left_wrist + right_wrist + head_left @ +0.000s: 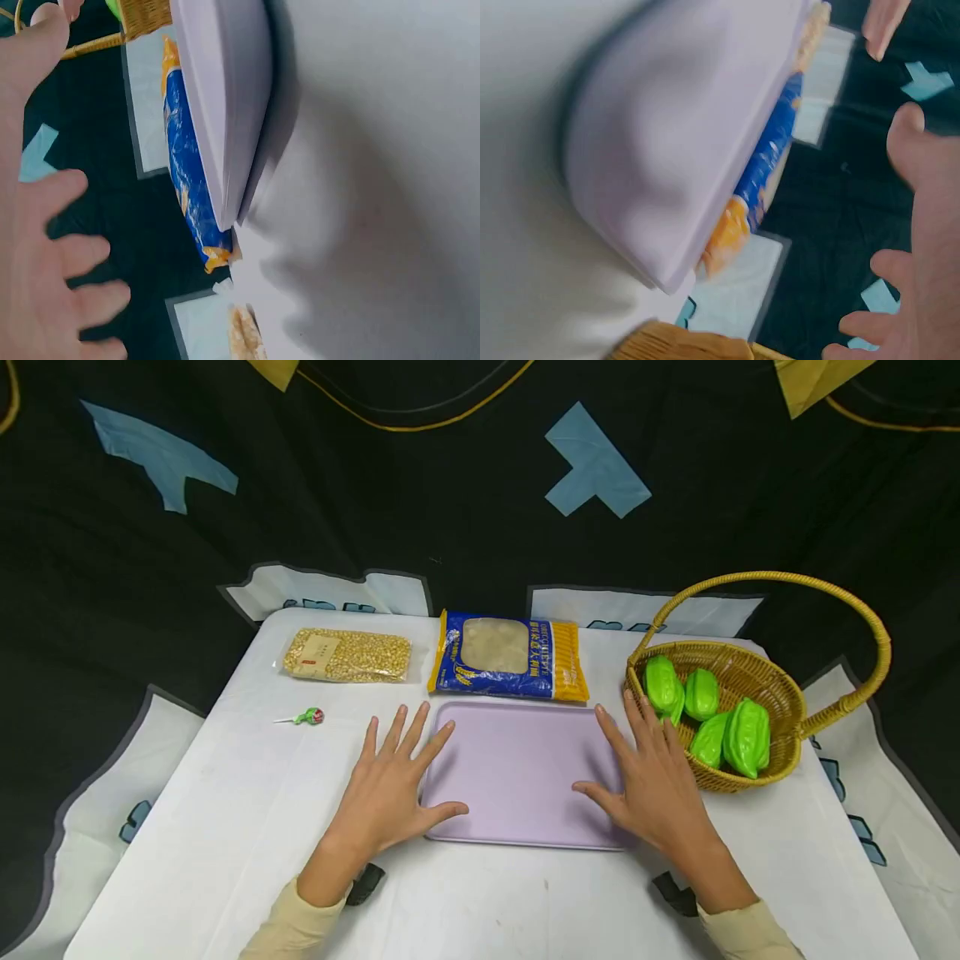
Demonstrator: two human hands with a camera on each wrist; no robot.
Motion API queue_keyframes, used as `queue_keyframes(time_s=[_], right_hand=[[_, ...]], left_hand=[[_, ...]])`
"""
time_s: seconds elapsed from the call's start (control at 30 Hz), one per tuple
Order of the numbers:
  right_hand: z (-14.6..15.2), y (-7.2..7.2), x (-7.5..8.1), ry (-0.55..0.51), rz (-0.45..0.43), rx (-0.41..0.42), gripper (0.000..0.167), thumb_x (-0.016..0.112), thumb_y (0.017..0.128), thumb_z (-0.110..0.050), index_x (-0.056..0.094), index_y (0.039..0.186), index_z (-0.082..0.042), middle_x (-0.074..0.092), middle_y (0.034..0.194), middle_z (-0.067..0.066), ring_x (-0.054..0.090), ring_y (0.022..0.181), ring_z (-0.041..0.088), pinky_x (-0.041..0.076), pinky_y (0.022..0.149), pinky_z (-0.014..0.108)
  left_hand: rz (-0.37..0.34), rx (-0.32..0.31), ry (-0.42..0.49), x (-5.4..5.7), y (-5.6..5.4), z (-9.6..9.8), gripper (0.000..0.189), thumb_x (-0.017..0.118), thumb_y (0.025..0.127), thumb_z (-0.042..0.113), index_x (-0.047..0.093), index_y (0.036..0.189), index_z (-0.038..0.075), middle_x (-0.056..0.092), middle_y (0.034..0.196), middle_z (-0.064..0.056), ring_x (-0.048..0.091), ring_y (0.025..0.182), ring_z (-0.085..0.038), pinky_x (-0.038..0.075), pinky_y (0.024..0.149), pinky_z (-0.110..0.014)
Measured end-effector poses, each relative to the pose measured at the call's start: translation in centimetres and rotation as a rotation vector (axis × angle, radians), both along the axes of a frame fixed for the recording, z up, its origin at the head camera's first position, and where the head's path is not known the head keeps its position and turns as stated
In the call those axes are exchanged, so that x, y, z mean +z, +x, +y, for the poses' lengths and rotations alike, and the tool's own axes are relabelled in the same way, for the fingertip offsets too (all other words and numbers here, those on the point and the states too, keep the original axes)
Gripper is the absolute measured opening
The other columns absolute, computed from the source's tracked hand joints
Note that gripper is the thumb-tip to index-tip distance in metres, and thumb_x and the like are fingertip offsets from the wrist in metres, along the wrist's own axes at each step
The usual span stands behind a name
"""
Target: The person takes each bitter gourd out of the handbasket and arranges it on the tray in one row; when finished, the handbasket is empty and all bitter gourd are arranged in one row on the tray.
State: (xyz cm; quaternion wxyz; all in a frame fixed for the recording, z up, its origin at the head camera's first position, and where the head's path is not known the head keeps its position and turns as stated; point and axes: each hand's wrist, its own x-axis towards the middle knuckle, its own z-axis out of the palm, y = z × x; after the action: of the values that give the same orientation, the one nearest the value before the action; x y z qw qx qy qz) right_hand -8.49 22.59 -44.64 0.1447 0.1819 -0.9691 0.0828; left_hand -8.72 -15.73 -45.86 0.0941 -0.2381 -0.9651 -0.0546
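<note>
A pale purple tray [521, 768] lies flat on the white table, near its middle. My left hand [393, 785] hovers over the tray's left edge with fingers spread and nothing held. Above the right edge is my right hand [652, 777], its fingers also spread, holding nothing. Both wrist views show the hands apart from the tray, with shadows beneath. Right of the right hand stands a wicker basket [783, 693] with several green star fruits [746, 739] inside. Its near left rim is partly hidden by the right fingers.
Behind the tray lies a blue and yellow food packet [495, 647] with a clear window. To its left is a bag of corn kernels [352, 656], with a lollipop [309, 717] in front of it. A black patterned cloth [420, 502] hangs behind the white table [247, 827].
</note>
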Motion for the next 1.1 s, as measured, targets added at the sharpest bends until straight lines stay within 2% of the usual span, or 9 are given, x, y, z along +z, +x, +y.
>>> queue_keyframes(time_s=[0.13, 0.23, 0.33, 0.43, 0.53, 0.63, 0.73, 0.87, 1.1], right_hand=[[1.3, -1.0, 1.5, -0.122, 0.015, -0.003, 0.091, 0.08, 0.093, -0.052, 0.041, 0.167, -0.015, 0.034, 0.171, 0.026, 0.039, 0.151, 0.052, 0.041, 0.116, 0.073], [2.4, -1.8, 2.6, -0.161, -0.024, -0.048, 0.084, 0.08, 0.097, -0.041, 0.04, 0.167, -0.018, 0.039, 0.168, 0.026, 0.047, 0.144, 0.054, 0.047, 0.107, 0.077], [3.8, -2.9, 3.3, -0.198, -0.055, -0.101, 0.076, 0.076, 0.101, -0.039, 0.042, 0.166, -0.018, 0.043, 0.164, 0.026, 0.051, 0.139, 0.055, 0.051, 0.096, 0.079], [5.5, -4.2, 3.5, -0.244, -0.052, -0.127, 0.069, 0.074, 0.103, -0.035, 0.047, 0.162, -0.012, 0.046, 0.158, 0.028, 0.055, 0.133, 0.054, 0.054, 0.089, 0.078], [6.9, -5.4, 3.5, -0.286, -0.079, -0.144, 0.065, 0.071, 0.105, -0.033, 0.049, 0.16, -0.008, 0.048, 0.155, 0.03, 0.055, 0.132, 0.055, 0.052, 0.095, 0.077], [8.0, -6.5, 3.3, -0.301, -0.15, -0.158, 0.065, 0.066, 0.107, -0.037, 0.046, 0.161, -0.007, 0.045, 0.156, 0.032, 0.053, 0.132, 0.055, 0.049, 0.1, 0.078], [8.6, -7.6, 3.0, -0.3, -0.231, -0.163, 0.068, 0.062, 0.108, -0.042, 0.043, 0.163, -0.006, 0.041, 0.159, 0.035, 0.053, 0.131, 0.056, 0.048, 0.1, 0.079], [9.0, -8.8, 2.4, -0.307, -0.308, -0.166, 0.071, 0.059, 0.11, -0.045, 0.039, 0.164, -0.004, 0.038, 0.159, 0.037, 0.054, 0.13, 0.056, 0.047, 0.103, 0.079], [8.8, -9.5, 2.1, -0.337, -0.376, -0.184, 0.075, 0.058, 0.109, -0.048, 0.037, 0.165, -0.004, 0.042, 0.156, 0.038, 0.052, 0.135, 0.056, 0.043, 0.108, 0.079]], left_hand=[[0.052, -0.081, 0.105, 0.0, -0.6, -0.8, 0.105, 0.07, 0.083, 0.084, 0.044, 0.166, 0.026, 0.037, 0.173, -0.012, 0.04, 0.157, -0.038, 0.029, 0.13, -0.062], [0.059, -0.132, 0.193, -0.2, -1.0, -1.5, 0.1, 0.076, 0.082, 0.079, 0.052, 0.161, 0.024, 0.049, 0.166, -0.01, 0.052, 0.148, -0.037, 0.042, 0.123, -0.058], [0.031, -0.16, 0.254, -0.6, -1.3, -2.2, 0.094, 0.079, 0.082, 0.076, 0.058, 0.157, 0.023, 0.056, 0.16, -0.008, 0.06, 0.139, -0.035, 0.052, 0.113, -0.057], [-0.041, -0.169, 0.288, -1.3, -1.6, -2.9, 0.087, 0.083, 0.082, 0.071, 0.063, 0.152, 0.023, 0.06, 0.156, -0.006, 0.062, 0.137, -0.032, 0.057, 0.108, -0.055], [-0.139, -0.157, 0.299, -1.8, -1.8, -3.5, 0.081, 0.085, 0.082, 0.067, 0.067, 0.147, 0.024, 0.06, 0.156, -0.004, 0.061, 0.139, -0.029, 0.057, 0.108, -0.053], [-0.227, -0.142, 0.301, -2.1, -2.0, -4.1, 0.076, 0.087, 0.081, 0.065, 0.07, 0.143, 0.024, 0.06, 0.156, -0.002, 0.059, 0.142, -0.027, 0.054, 0.113, -0.051], [-0.283, -0.136, 0.302, -2.3, -2.1, -4.6, 0.073, 0.087, 0.081, 0.065, 0.073, 0.138, 0.023, 0.06, 0.157, 0.001, 0.057, 0.143, -0.024, 0.051, 0.116, -0.049], [-0.31, -0.142, 0.305, -2.5, -2.1, -5.0, 0.066, 0.088, 0.08, 0.064, 0.077, 0.131, 0.023, 0.059, 0.158, 0.004, 0.057, 0.144, -0.023, 0.05, 0.118, -0.048], [-0.287, -0.161, 0.267, -2.4, -2.1, -4.9, 0.06, 0.089, 0.081, 0.061, 0.078, 0.126, 0.024, 0.058, 0.158, 0.005, 0.057, 0.143, -0.022, 0.051, 0.116, -0.047]])
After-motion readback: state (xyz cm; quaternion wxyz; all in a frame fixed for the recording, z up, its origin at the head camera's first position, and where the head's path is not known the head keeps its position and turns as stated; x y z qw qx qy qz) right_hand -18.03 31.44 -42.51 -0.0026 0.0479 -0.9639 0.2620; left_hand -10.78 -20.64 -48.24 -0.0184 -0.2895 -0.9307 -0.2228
